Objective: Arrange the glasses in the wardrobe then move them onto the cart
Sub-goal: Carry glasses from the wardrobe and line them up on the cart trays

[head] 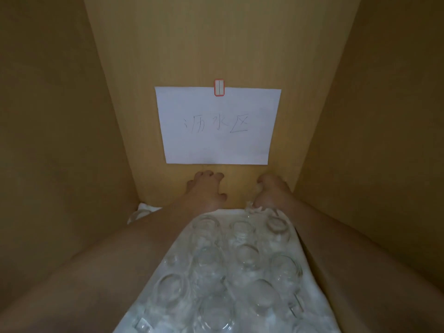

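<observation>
Clear drinking glasses [242,258] stand in rows on a white cloth [310,294] inside the tan wooden wardrobe [60,116], so arranging looks underway. Left hand [204,191] spreads loosely at the back; right hand [269,191] seems to pinch a glass, uncertainly. Next, judge spacing before lifting.

Two bare forearms fill the lower frame, no sleeves, no watch, no bands anywhere along them. The left hand [206,191] shows at twelve o'clock of its forearm, ungloved, no rings on the visible fingers. The right hand [271,191] shows out at one o'clock, also ungloved, nothing on the wrist. Both arms look smooth, unmarked, slightly blurred.
</observation>
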